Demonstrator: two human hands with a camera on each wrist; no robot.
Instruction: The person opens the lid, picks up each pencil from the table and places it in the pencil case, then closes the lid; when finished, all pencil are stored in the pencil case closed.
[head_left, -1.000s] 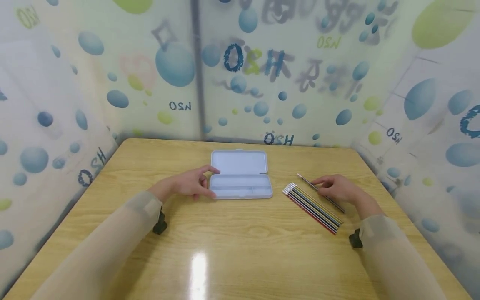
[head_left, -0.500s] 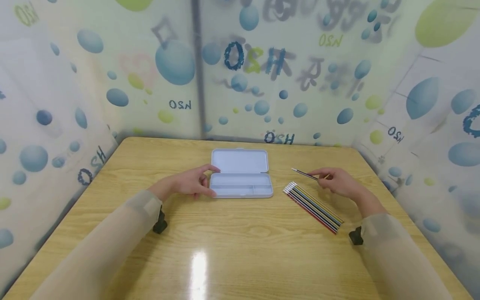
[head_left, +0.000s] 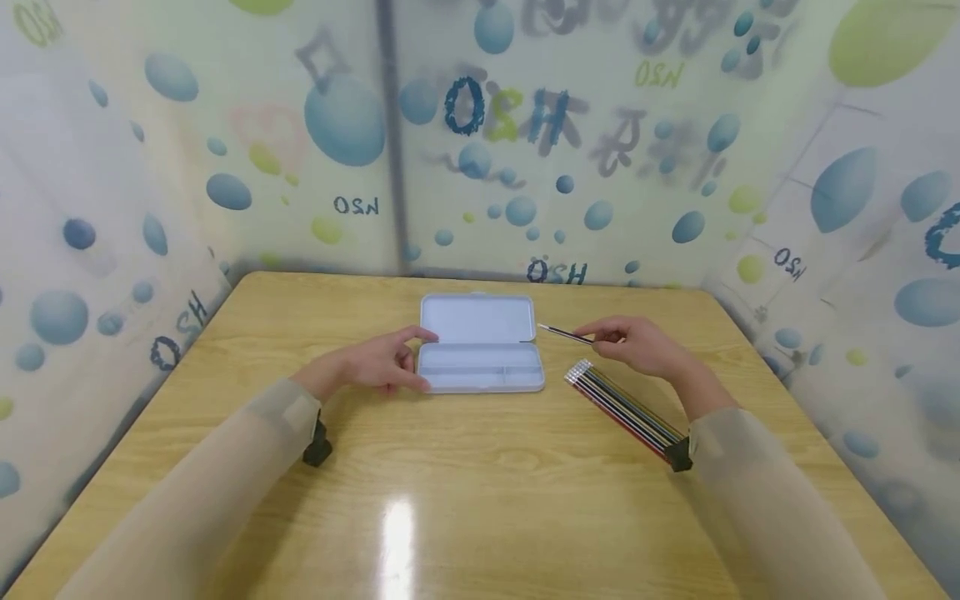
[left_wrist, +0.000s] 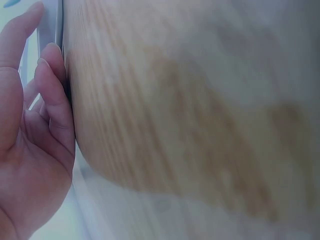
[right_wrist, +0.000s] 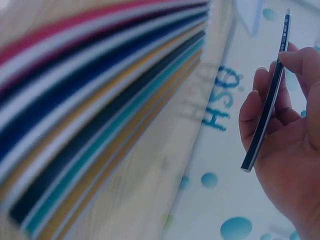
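A pale blue pencil case (head_left: 480, 387) lies unfolded on the table, its lid (head_left: 477, 318) tipped back and its divided tray bare. At its left end, my left hand (head_left: 378, 362) holds the tray with the index finger at the back corner and the thumb at the front one. My right hand (head_left: 637, 342) pinches a dark striped pencil (right_wrist: 267, 105) between thumb and fingers. Held above the table, this pencil points its pale end left at the case, close to the lid's right edge. Below that hand, several pencils (head_left: 622, 408) lie side by side in a slanting row.
The wooden table (head_left: 465, 483) ends at a patterned curtain wall (head_left: 480, 208) on the back and sides. A dark wrist camera (head_left: 679, 455) on the right sleeve overlaps the near end of the pencil row.
My right hand has lifted the dark pencil off the table beside the row and carried it left toward the case. The left hand stays at the case's left end.
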